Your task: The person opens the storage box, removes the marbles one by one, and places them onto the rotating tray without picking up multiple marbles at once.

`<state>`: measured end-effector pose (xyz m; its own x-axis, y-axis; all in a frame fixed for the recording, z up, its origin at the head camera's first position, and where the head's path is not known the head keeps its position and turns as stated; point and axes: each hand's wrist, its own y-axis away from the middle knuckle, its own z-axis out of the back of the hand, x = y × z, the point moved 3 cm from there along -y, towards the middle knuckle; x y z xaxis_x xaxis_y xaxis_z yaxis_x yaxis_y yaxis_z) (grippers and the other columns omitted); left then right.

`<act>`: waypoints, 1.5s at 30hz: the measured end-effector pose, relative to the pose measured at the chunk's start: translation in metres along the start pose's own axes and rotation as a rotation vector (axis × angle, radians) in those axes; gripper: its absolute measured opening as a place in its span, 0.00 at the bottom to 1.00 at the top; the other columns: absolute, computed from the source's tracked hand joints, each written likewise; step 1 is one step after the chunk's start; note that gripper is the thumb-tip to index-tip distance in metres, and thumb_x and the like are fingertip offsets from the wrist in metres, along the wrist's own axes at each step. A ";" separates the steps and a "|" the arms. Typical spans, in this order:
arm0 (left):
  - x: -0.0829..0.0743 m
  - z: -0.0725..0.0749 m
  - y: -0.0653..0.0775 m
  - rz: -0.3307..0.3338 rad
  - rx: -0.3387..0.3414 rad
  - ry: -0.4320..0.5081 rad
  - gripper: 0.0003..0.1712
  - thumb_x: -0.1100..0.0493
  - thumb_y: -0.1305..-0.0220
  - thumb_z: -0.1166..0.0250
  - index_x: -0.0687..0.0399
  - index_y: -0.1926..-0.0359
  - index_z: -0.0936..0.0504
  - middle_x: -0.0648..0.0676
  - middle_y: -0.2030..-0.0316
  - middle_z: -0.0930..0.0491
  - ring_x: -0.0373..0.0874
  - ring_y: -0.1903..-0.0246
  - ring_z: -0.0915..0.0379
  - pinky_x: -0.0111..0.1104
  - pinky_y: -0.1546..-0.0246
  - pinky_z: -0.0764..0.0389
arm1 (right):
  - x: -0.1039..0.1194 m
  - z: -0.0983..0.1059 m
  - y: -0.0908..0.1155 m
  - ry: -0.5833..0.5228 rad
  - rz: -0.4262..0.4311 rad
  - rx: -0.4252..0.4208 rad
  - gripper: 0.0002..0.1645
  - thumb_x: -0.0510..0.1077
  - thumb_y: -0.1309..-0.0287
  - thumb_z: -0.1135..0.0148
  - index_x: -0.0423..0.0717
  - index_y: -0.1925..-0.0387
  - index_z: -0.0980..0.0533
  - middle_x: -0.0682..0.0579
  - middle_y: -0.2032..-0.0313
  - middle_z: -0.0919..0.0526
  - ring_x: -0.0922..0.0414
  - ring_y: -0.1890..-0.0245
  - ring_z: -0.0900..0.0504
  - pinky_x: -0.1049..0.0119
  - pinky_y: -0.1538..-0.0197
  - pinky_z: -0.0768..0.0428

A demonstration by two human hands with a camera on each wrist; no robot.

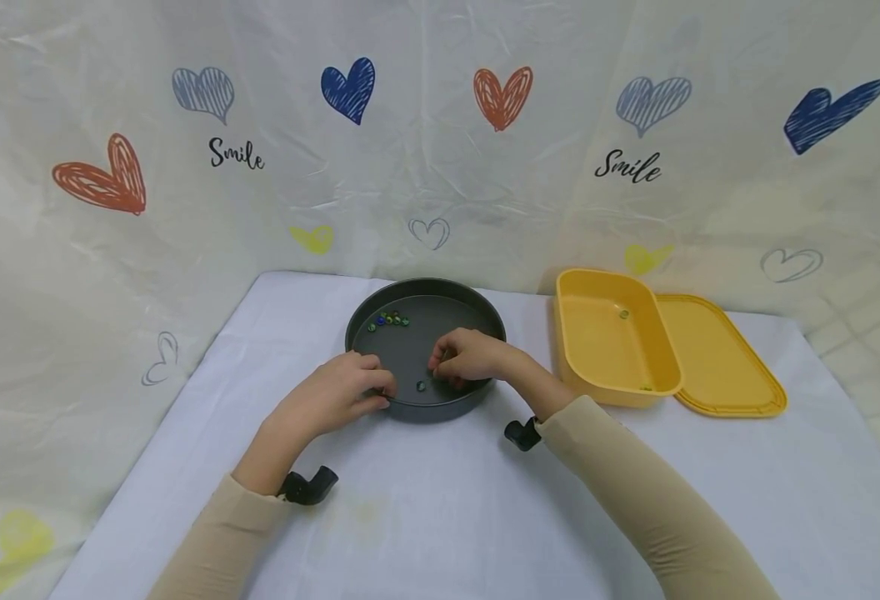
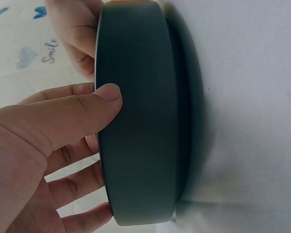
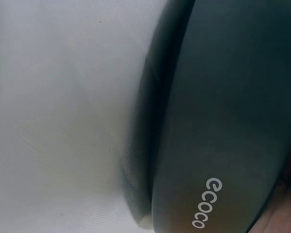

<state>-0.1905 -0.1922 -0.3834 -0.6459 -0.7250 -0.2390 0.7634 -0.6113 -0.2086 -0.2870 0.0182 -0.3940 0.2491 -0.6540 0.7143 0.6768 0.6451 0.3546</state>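
Note:
A round dark grey pan [image 1: 455,312] stands on the table with its near side toward me. My left hand [image 1: 350,387] grips its near left rim, the thumb [image 2: 99,104] against the outer wall and the other fingers over the inside. Bent fingers of my right hand [image 1: 470,354] reach down into the pan's right half; I cannot tell whether they pinch a marble. One glass marble [image 1: 421,386] lies just left of those fingertips. Several more marbles [image 1: 389,320] cluster at the pan's far left. The right wrist view mostly shows the pan's outer wall [image 3: 223,107].
Right of the pan stands a yellow box [image 1: 612,333] holding a marble [image 1: 623,314] near its far end and another [image 1: 646,388] by the near wall. Its yellow lid [image 1: 725,358] lies beside it, partly behind the box. A patterned sheet [image 1: 425,167] hangs behind the white-covered table [image 1: 425,517].

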 end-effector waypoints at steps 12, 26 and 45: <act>0.000 -0.002 0.002 0.000 -0.018 0.013 0.09 0.57 0.43 0.25 0.38 0.66 0.17 0.41 0.68 0.23 0.39 0.66 0.28 0.33 0.62 0.25 | 0.001 0.006 0.009 0.008 0.071 -0.169 0.11 0.41 0.38 0.37 0.44 0.54 0.19 0.53 0.66 0.14 0.57 0.73 0.17 0.64 0.63 0.19; -0.001 0.000 0.002 -0.031 -0.040 0.016 0.09 0.57 0.44 0.24 0.40 0.66 0.16 0.42 0.67 0.22 0.40 0.65 0.27 0.34 0.62 0.25 | -0.007 0.049 0.043 -0.052 0.107 -0.335 0.13 0.37 0.37 0.40 0.47 0.51 0.22 0.42 0.58 0.15 0.50 0.67 0.15 0.60 0.60 0.16; -0.001 0.000 0.001 -0.008 -0.019 0.021 0.08 0.57 0.42 0.25 0.40 0.65 0.16 0.41 0.67 0.23 0.40 0.65 0.28 0.34 0.62 0.25 | -0.054 0.125 0.076 -0.029 -0.087 -0.436 0.17 0.43 0.32 0.42 0.39 0.46 0.26 0.37 0.52 0.20 0.43 0.59 0.17 0.57 0.52 0.16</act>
<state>-0.1890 -0.1928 -0.3834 -0.6521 -0.7131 -0.2575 0.7582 -0.6106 -0.2288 -0.3352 0.1522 -0.3302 0.1630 -0.6833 0.7117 0.9249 0.3570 0.1309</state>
